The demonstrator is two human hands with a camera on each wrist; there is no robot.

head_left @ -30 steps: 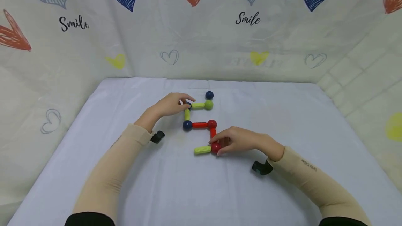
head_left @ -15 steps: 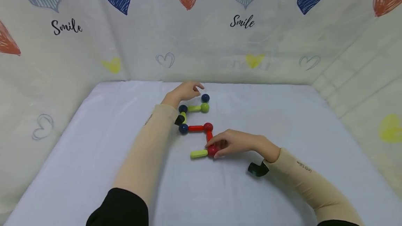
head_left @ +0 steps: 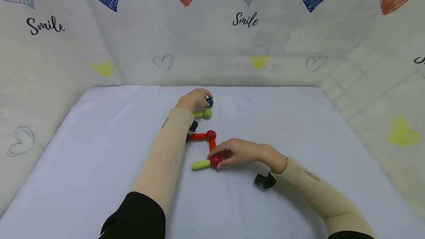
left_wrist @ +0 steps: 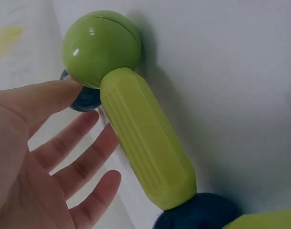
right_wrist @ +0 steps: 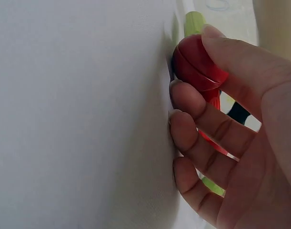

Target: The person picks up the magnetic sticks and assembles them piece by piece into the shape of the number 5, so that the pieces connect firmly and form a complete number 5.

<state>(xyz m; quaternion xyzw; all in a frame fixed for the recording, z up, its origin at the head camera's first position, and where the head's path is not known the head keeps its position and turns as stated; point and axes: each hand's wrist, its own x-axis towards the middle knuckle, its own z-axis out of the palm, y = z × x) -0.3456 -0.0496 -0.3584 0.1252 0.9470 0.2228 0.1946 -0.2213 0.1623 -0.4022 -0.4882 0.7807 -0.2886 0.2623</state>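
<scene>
At the far end of a zigzag of toy building balls and rods, my left hand pinches a dark blue ball between thumb and fingers. Just nearer sits a green ball joined to a yellow-green rod, whose other end meets another blue ball. My right hand holds the red ball at the near end with its thumb and fingertips. From that ball a yellow-green rod points left. A red rod leads up to a second red ball.
Another red rod runs left to a blue ball mostly hidden by my left wrist. A white cloth covers the table. Behind it hangs a backdrop printed with hearts. Small black cameras sit at both wrists.
My left hand has left the blue corner ball, reached over to the far end and taken hold of the loose-looking blue ball there. The right hand keeps its hold on the red ball.
</scene>
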